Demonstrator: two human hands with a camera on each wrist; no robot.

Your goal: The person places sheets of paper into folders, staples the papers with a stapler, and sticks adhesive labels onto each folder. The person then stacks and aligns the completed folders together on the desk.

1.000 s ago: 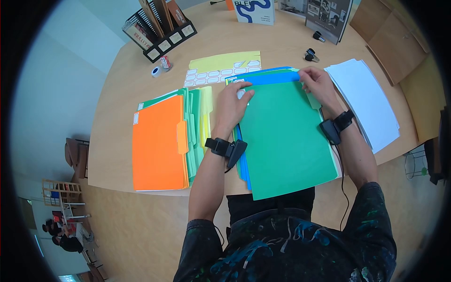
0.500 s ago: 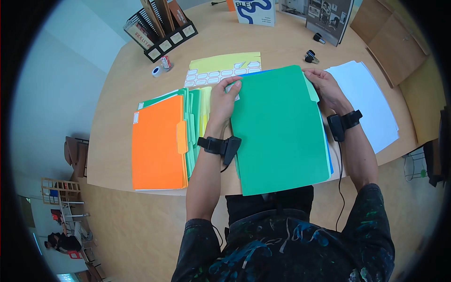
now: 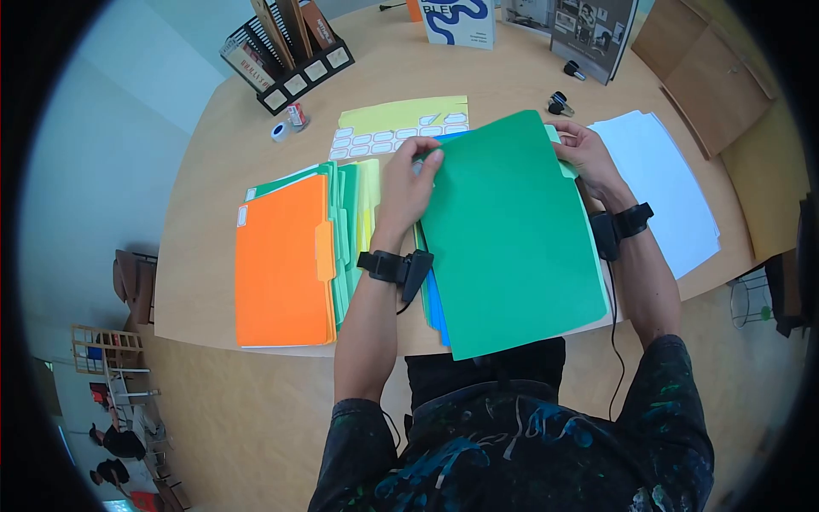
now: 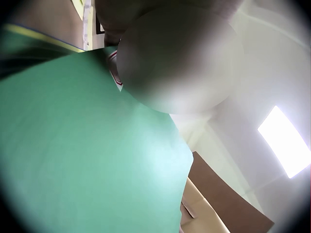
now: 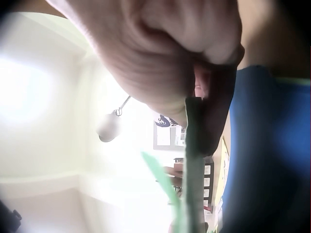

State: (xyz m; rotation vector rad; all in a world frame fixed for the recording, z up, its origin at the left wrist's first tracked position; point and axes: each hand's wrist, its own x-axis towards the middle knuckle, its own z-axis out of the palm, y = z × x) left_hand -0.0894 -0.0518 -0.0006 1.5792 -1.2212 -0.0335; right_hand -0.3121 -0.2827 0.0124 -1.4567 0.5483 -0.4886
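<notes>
A green file folder (image 3: 512, 239) is raised at a slant over a stack with blue folders (image 3: 437, 299) showing at its lower left. My left hand (image 3: 404, 189) grips its upper left corner, the thumb over the front face. In the left wrist view the blurred thumb (image 4: 177, 58) half covers a red-bordered label (image 4: 114, 73) on the folder. My right hand (image 3: 592, 160) pinches the folder's right edge near the light green tab (image 3: 567, 166). From the right wrist, the pinched edge (image 5: 193, 141) appears between thumb and finger, with a blue folder (image 5: 272, 145) beyond.
Left of the hands lies a pile of orange folders (image 3: 281, 264) with green and yellow ones. White paper (image 3: 661, 188) lies to the right, and a label sheet (image 3: 397, 136) behind. Farther back are a black file holder (image 3: 305, 78), correction tape (image 3: 280, 131) and black clips (image 3: 560, 104).
The right hand went from the top of the stack to the folder's right edge. The green folder rose over the blue one, then its front cover swung slightly away from the tab.
</notes>
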